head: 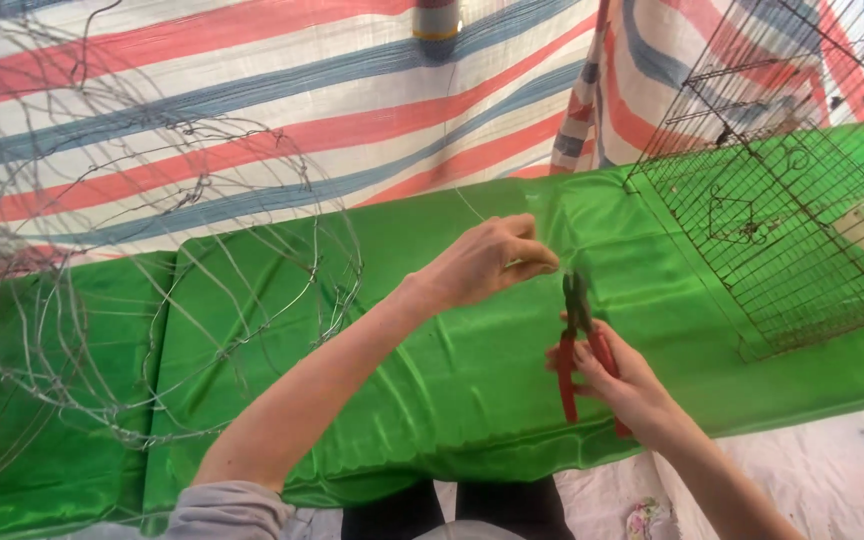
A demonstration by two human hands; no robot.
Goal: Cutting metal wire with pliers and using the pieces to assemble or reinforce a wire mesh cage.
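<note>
Red-handled pliers (582, 345) gripped in the right hand (620, 385) meet thin wire (472, 208) pinched by the left hand's (482, 262) fingers, seemingly about to cut above the desk (432, 380).

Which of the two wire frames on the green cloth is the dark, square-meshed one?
The dark wire cage at the far right, straight-barred and boxy. The other, the rounded frame on the left, is pale bare wire bent into loops.

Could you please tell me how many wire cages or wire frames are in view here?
2: a rounded bare-wire frame at the left over the green cloth, and a dark rectangular wire cage at the upper right. More may lie outside the picture.
</note>
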